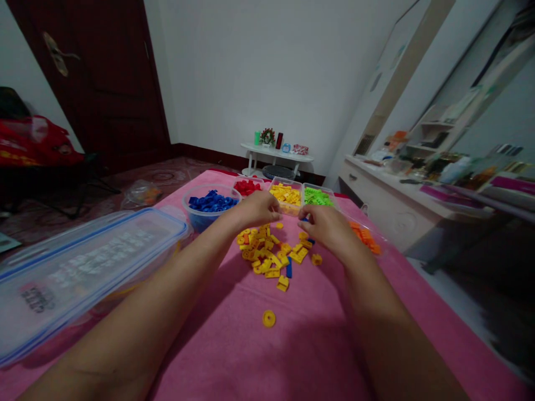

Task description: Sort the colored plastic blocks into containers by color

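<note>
Near yellow bricks (298, 255), the right grip (324, 224) pinches a blue brick (304, 220), left grip (258, 210) hard to read.

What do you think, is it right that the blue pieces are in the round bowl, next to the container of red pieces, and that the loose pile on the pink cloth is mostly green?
Not quite: the head view shows the loose pile on the pink cloth is mostly yellow, not green. The rest stands.

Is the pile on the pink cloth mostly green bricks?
No, the pile is mostly yellow, with a blue piece lying among it.
</note>
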A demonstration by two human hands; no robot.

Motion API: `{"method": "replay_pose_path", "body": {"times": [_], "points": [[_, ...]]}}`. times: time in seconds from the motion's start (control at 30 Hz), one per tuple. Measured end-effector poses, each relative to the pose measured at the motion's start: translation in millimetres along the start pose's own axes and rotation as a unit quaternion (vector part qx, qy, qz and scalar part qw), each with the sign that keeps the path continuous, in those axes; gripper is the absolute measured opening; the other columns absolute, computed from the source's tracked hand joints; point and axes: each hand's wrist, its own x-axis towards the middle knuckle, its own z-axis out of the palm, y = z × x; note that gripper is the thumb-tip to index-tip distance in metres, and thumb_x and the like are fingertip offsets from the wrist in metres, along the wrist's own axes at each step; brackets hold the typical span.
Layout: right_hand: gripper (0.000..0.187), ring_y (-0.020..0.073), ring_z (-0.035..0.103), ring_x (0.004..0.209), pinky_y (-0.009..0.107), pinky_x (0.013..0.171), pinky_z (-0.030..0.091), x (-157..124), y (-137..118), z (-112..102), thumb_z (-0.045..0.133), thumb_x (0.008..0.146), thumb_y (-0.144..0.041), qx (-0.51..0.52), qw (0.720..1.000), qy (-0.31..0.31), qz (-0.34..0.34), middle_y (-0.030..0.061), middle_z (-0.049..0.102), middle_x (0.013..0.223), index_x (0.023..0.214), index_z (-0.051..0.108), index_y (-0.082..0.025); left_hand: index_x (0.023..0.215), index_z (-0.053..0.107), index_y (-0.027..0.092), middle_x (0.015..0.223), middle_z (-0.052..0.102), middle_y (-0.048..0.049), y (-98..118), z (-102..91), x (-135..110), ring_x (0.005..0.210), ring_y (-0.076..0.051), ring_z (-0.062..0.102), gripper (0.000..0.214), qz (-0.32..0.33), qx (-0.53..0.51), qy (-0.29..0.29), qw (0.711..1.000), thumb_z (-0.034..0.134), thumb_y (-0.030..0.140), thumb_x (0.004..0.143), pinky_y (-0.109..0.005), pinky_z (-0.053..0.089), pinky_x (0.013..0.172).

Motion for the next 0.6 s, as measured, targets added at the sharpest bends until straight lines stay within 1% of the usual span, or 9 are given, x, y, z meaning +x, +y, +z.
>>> {"method": "replay_pose_path", "body": {"times": [0.07,0.13,0.17,0.2,0.27,0.4,0.47,0.53,0.6], "points": [[0.021,0.0212,0.063,0.09,0.027,0.067,0.04,9,21,13,0.061,0.079,-0.022,-0.01,0.999,0.001,0.04,0.0072,0.071,0.1,0.099,0.069,-0.022,0.083,0.075,0.019,0.067,0.07,-0.0032,9,11.4,-3,0.058,-0.016,0.06,0.015,0.033,-0.058,-0.158,0.985,0.068,0.019,0.07,-0.021,0.039,0.054],[0.026,0.0214,0.063,0.095,0.027,0.07,0.041,13,33,28,0.062,0.076,-0.016,-0.016,0.997,-0.026,0.065,0.0085,0.071,0.103,0.101,0.068,-0.021,0.089,0.075,0.023,0.07,0.072,-0.0009,17,23.5,-7,0.058,-0.016,0.062,0.024,0.065,-0.094,-0.296,0.948,0.073,0.018,0.065,-0.021,0.042,0.054],[0.029,0.0216,0.064,0.096,0.027,0.072,0.042,13,37,35,0.062,0.075,-0.014,-0.019,0.996,-0.043,0.076,0.0092,0.07,0.105,0.102,0.068,-0.021,0.089,0.075,0.024,0.071,0.072,0.0001,21,29.3,-9,0.059,-0.016,0.062,0.028,0.076,-0.095,-0.337,0.934,0.075,0.017,0.062,-0.021,0.042,0.054],[0.031,0.022,0.064,0.097,0.027,0.072,0.043,12,38,41,0.063,0.074,-0.013,-0.022,0.994,-0.057,0.085,0.0101,0.07,0.106,0.103,0.068,-0.021,0.086,0.075,0.025,0.072,0.072,0.0009,25,34.7,-11,0.059,-0.016,0.063,0.03,0.082,-0.085,-0.356,0.927,0.077,0.014,0.059,-0.021,0.043,0.055],[0.031,0.0235,0.064,0.097,0.029,0.074,0.044,10,39,50,0.065,0.072,-0.011,-0.027,0.992,-0.078,0.098,0.0119,0.069,0.106,0.102,0.069,-0.019,0.079,0.075,0.025,0.071,0.072,0.0015,29,44.1,-14,0.059,-0.016,0.062,0.029,0.083,-0.047,-0.342,0.935,0.08,0.012,0.054,-0.021,0.042,0.055],[0.027,0.0239,0.066,0.093,0.029,0.074,0.046,8,38,57,0.064,0.07,-0.008,-0.023,0.991,-0.091,0.093,0.0128,0.071,0.1,0.093,0.071,-0.019,0.065,0.071,0.022,0.063,0.068,-0.0017,28,58.1,-14,0.055,-0.016,0.059,0.009,0.094,0.045,-0.235,0.966,0.078,0.026,0.062,-0.024,0.042,0.056],[0.028,0.0235,0.066,0.093,0.029,0.073,0.046,9,40,58,0.064,0.069,-0.007,-0.02,0.991,-0.092,0.093,0.0122,0.071,0.1,0.092,0.071,-0.019,0.061,0.068,0.021,0.061,0.065,-0.0048,25,65.4,-13,0.06,-0.02,0.061,0.016,0.084,0.091,-0.171,0.977,0.078,0.034,0.064,-0.027,0.044,0.06],[0.029,0.0235,0.066,0.091,0.028,0.072,0.046,10,42,58,0.065,0.067,-0.007,-0.019,0.991,-0.092,0.097,0.0117,0.071,0.1,0.092,0.071,-0.019,0.057,0.065,0.02,0.06,0.062,-0.0076,24,73.8,-12,0.069,-0.026,0.064,0.025,0.065,0.12,-0.115,0.984,0.081,0.039,0.058,-0.032,0.047,0.066],[0.03,0.023,0.067,0.089,0.028,0.071,0.046,11,43,58,0.067,0.065,-0.007,-0.017,0.99,-0.094,0.099,0.0111,0.071,0.099,0.091,0.072,-0.019,0.055,0.062,0.02,0.059,0.058,-0.0092,23,82.1,-13,0.077,-0.033,0.064,0.031,0.055,0.122,-0.077,0.988,0.084,0.041,0.053,-0.039,0.049,0.072]]}}
